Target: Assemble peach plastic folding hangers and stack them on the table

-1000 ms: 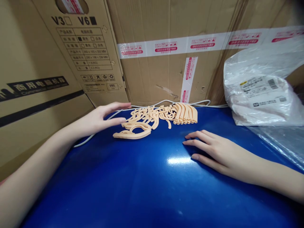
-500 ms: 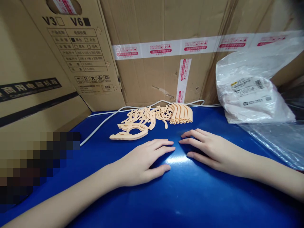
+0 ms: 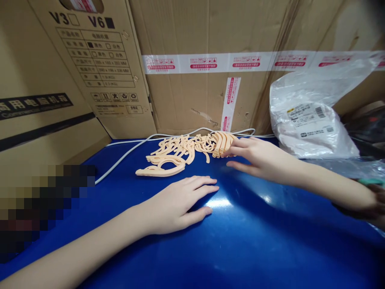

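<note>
Okay, plastic bag (image 3: 306,120) far right holds white packed stuff. Peach hooks (image 3: 180,154) lie far-centre on blue table (image 3: 240,241). Left hand (image 3: 177,202) flat, spread; right hand (image 3: 258,158) fingertips touch hooks, pinch unclear.

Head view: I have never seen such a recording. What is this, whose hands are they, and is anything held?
One camera worn on a person's head looks forward and down; no machine, only that person's bare hands. The left hand lies flat and open on the glossy blue table, holding nothing. The right hand touches a stack of peach curved plastic pieces, no closed grip. Loose peach pieces lie beside the stack, a white cable runs behind them, a clear labelled plastic bag sits at right, brown cardboard boxes behind.
</note>
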Action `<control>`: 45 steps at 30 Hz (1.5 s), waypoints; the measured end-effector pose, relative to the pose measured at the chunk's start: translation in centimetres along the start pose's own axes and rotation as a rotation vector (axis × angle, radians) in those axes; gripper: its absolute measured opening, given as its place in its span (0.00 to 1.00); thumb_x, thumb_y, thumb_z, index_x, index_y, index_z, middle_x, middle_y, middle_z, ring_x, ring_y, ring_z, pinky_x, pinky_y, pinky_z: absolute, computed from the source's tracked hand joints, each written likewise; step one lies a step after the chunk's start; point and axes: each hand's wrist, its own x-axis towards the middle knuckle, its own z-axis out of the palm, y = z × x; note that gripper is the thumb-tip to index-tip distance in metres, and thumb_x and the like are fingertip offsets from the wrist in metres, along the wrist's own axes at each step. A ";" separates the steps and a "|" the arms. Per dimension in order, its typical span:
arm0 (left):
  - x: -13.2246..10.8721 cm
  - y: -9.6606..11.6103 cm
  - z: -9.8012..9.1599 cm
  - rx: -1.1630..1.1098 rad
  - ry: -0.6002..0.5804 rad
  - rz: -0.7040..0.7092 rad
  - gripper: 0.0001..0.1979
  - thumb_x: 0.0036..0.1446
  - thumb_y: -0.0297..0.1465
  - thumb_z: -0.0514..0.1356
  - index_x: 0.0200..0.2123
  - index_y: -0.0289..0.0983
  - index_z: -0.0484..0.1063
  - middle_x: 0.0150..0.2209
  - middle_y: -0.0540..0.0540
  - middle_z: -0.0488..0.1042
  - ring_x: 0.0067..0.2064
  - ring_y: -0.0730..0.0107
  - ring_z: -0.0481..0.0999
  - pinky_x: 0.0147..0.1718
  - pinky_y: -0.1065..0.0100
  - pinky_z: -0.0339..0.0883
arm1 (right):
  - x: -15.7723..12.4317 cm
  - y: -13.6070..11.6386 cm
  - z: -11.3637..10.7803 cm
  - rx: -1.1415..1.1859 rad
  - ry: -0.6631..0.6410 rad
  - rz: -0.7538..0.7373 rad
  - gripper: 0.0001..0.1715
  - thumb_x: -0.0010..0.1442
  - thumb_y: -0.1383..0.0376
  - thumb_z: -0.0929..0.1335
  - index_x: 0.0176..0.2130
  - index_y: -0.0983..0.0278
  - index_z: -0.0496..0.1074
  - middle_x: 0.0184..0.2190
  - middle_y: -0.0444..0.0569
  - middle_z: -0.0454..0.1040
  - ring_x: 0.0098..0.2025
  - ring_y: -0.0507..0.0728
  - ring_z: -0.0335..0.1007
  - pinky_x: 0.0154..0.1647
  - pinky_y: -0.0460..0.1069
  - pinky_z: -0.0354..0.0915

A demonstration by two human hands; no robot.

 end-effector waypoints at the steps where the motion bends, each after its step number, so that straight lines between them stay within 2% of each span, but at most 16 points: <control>1: 0.0 0.0 0.0 0.007 -0.004 0.006 0.23 0.66 0.38 0.50 0.62 0.39 0.60 0.64 0.43 0.60 0.63 0.58 0.60 0.61 0.55 0.55 | 0.6 0.3 0.1 -0.042 0.014 -0.010 0.15 0.65 0.61 0.62 0.46 0.65 0.73 0.43 0.54 0.72 0.46 0.61 0.70 0.47 0.55 0.62; 4: -0.1 0.0 -0.2 0.030 -0.004 0.020 0.23 0.66 0.38 0.50 0.62 0.38 0.60 0.64 0.43 0.60 0.64 0.58 0.60 0.61 0.56 0.55 | 2.5 0.8 0.6 -0.161 0.065 0.001 0.14 0.65 0.62 0.63 0.42 0.65 0.76 0.39 0.53 0.73 0.42 0.60 0.69 0.43 0.53 0.60; 7: -0.2 -0.1 -0.2 0.036 0.007 0.033 0.23 0.66 0.37 0.50 0.62 0.38 0.60 0.64 0.42 0.61 0.63 0.58 0.61 0.61 0.55 0.56 | 4.5 1.2 1.3 -0.221 0.051 0.022 0.13 0.64 0.63 0.64 0.40 0.66 0.77 0.36 0.53 0.73 0.40 0.60 0.67 0.41 0.52 0.58; 15: -0.1 -0.2 -0.2 0.063 0.005 0.036 0.23 0.66 0.37 0.50 0.61 0.36 0.61 0.63 0.42 0.61 0.63 0.58 0.61 0.61 0.55 0.57 | 9.3 2.6 3.4 -0.259 0.045 0.051 0.14 0.64 0.64 0.63 0.41 0.65 0.77 0.38 0.54 0.72 0.43 0.61 0.64 0.40 0.51 0.54; 22: -0.1 -0.3 -0.2 0.071 0.002 0.046 0.23 0.66 0.38 0.50 0.61 0.36 0.61 0.63 0.42 0.61 0.63 0.59 0.61 0.61 0.56 0.56 | 11.4 2.0 5.1 -0.259 0.026 0.076 0.15 0.63 0.66 0.63 0.35 0.71 0.77 0.38 0.59 0.74 0.43 0.62 0.65 0.42 0.53 0.53; 26: -0.1 -0.3 -0.2 0.049 0.014 0.050 0.22 0.66 0.37 0.51 0.61 0.37 0.61 0.63 0.42 0.62 0.63 0.57 0.61 0.61 0.55 0.57 | 11.9 1.8 5.5 -0.243 0.038 0.112 0.16 0.61 0.70 0.62 0.36 0.75 0.77 0.37 0.64 0.76 0.42 0.62 0.67 0.44 0.54 0.54; 29: -0.1 -0.3 -0.2 0.043 0.007 0.040 0.22 0.66 0.37 0.50 0.61 0.37 0.61 0.63 0.41 0.62 0.63 0.57 0.61 0.61 0.55 0.56 | 12.0 1.9 5.3 -0.211 0.060 0.143 0.16 0.60 0.70 0.61 0.37 0.74 0.77 0.37 0.63 0.77 0.42 0.62 0.68 0.44 0.54 0.55; 34: 0.1 -0.3 -0.1 0.043 0.000 0.033 0.23 0.66 0.37 0.50 0.61 0.38 0.60 0.63 0.42 0.61 0.63 0.57 0.61 0.61 0.55 0.56 | 11.5 2.2 3.8 -0.135 0.093 0.208 0.16 0.60 0.68 0.61 0.35 0.69 0.78 0.33 0.56 0.78 0.37 0.59 0.70 0.39 0.52 0.57; 37: 0.1 -0.2 -0.1 0.056 -0.004 0.033 0.22 0.66 0.37 0.50 0.61 0.38 0.60 0.64 0.42 0.61 0.63 0.58 0.60 0.61 0.56 0.55 | 10.0 1.9 2.3 -0.091 0.107 0.195 0.14 0.59 0.67 0.63 0.35 0.67 0.78 0.32 0.53 0.78 0.35 0.58 0.70 0.36 0.51 0.57; 41: -0.1 0.1 -0.3 0.105 -0.012 0.020 0.22 0.67 0.38 0.49 0.61 0.40 0.60 0.63 0.43 0.61 0.63 0.56 0.61 0.61 0.55 0.56 | 5.6 0.4 0.1 -0.026 0.133 0.125 0.11 0.60 0.66 0.65 0.32 0.65 0.76 0.31 0.50 0.76 0.37 0.57 0.69 0.38 0.50 0.56; 45: 0.0 1.0 -1.1 0.097 0.045 -0.036 0.21 0.65 0.38 0.52 0.59 0.40 0.63 0.58 0.43 0.68 0.60 0.55 0.65 0.61 0.52 0.54 | 0.1 -1.8 -1.0 0.100 0.154 0.082 0.07 0.60 0.65 0.66 0.32 0.62 0.75 0.32 0.46 0.74 0.36 0.56 0.67 0.39 0.51 0.55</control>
